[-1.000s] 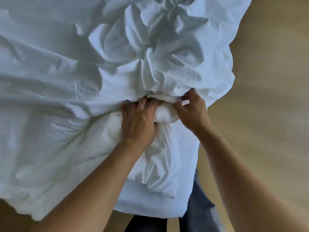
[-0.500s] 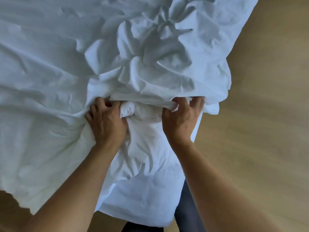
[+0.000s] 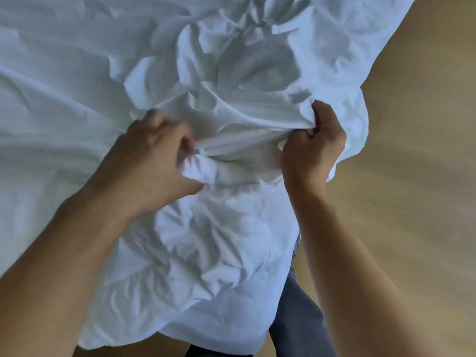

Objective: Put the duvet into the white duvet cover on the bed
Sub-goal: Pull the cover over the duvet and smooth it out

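The white duvet cover [image 3: 231, 81] lies crumpled over most of the view, its edge running between my two hands. Below that edge a softer white mass, the duvet [image 3: 219, 238], bulges toward me and hangs off the near side. My left hand [image 3: 152, 161] is blurred; its fingers curl round a bunched wad of white fabric at the cover's edge. My right hand [image 3: 314, 145] grips the cover's edge in a fist, pulling a taut fold toward the left hand. Where duvet ends and cover begins is hard to tell.
A tan wooden floor [image 3: 401, 176] fills the right side and shows at the bottom left. My legs in blue-grey trousers [image 3: 298, 315] stand close under the hanging fabric at the bottom centre.
My hands have spread apart along the cover's edge. The right hand moved right and now fists the edge; the left hand shifted and bunches fabric. The fold between them is stretched tighter.
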{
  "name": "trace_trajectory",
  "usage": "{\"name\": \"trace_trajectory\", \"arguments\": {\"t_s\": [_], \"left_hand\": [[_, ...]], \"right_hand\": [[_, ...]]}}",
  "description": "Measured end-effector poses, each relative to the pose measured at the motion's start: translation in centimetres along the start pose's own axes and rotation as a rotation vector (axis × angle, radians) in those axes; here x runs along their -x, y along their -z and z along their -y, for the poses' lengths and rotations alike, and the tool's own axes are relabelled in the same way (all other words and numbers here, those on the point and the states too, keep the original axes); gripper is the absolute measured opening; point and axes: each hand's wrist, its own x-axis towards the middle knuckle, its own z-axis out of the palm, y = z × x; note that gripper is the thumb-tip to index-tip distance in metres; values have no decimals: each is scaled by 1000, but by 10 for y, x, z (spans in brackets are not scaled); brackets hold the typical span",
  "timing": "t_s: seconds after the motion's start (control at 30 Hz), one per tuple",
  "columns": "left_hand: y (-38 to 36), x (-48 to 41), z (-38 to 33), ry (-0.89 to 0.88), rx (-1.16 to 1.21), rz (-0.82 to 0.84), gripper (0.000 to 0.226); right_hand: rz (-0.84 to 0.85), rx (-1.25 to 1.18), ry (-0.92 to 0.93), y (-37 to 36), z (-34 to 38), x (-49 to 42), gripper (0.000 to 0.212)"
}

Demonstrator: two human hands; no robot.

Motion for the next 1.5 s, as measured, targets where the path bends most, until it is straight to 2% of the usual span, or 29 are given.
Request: {"name": "trace_trajectory", "arguments": {"t_s": [0.07, 0.1, 0.17, 0.23, 0.27, 0.3, 0.37, 0.4, 0.43, 0.47, 0.5, 0.53, 0.6, 0.67, 0.7, 0.77, 0.83, 0.9, 0.97, 1.07, 1.17, 1.23, 1.3, 1.37, 1.43, 1.47, 1.5], "left_hand": [[8, -14, -41, -253, 105, -145, 68], [8, -27, -60, -344, 80, -174, 67], [4, -55, -84, -389, -19, -202, 56], [3, -81, -86, -360, 3, -204, 36], [5, -90, -84, -340, 22, -206, 28], [5, -97, -82, -313, 19, -204, 24], [3, -108, -83, -272, -11, -182, 21], [1, -113, -86, -259, -20, -161, 20], [-1, -118, -89, -247, -30, -133, 21], [-2, -123, -90, -238, -44, -96, 26], [1, -125, -91, -245, -59, -53, 35], [5, -127, -92, -293, -91, -24, 48], [17, -129, -96, -537, -237, -47, 71], [28, -129, -106, -815, -332, -27, 72], [32, -129, -112, -881, -314, 43, 65], [39, -133, -122, -816, -229, 156, 49], [45, -143, -127, -640, -191, 173, 41], [51, -158, -128, -491, -190, 315, 37], [57, -169, -129, -388, -168, 567, 39], [62, -177, -128, -324, -178, 719, 45], [64, -181, -127, -281, -106, 726, 50], [65, -182, -125, -241, 15, 721, 50], [65, -181, -122, -152, 182, 744, 42], [66, -180, -120, -37, 354, 822, 40], [67, -179, -119, 108, 522, 974, 41], [68, -177, -120, 162, 591, 1048, 42], [68, -176, -120, 177, 636, 1102, 41]], "right_hand": [[34, -8, 65, -6, 11, 4, 53], [64, -15, 108, -8, 15, 5, 53], [72, -11, 206, -7, 19, 8, 50], [-95, 125, 268, -9, 15, 9, 49], [-212, 208, 204, -12, 12, 7, 51], [-317, 246, 45, -15, 10, 3, 54], [-395, 152, -441, -25, 11, -5, 61], [-404, 6, -664, -29, 15, -8, 56], [-420, -186, -800, -34, 19, -10, 42], [-427, -339, -844, -39, 21, -12, 20], [-423, -401, -812, -39, 25, -14, 15], [-400, -401, -762, -37, 28, -16, 25], [-302, -411, -621, -27, 24, -22, 29], [-142, -398, -480, -14, 18, -26, 31], [-82, -383, -422, -8, 15, -28, 34], [-2, -350, -328, 0, 12, -28, 33], [38, -402, -329, -1, 18, -24, 25], [52, -573, -482, -9, 27, -22, 16], [139, -739, -680, -14, 29, -24, 9], [425, -887, -795, -9, 20, -38, 20], [637, -805, -774, -2, 16, -53, 34], [596, -667, -706, -3, 16, -60, 39], [430, -520, -573, -6, 17, -62, 18], [266, -303, -477, -8, 15, -58, 11], [129, -86, -479, -9, 12, -49, 13], [93, -73, -525, -9, 11, -43, 15], [73, -165, -604, -9, 11, -39, 19]]}}
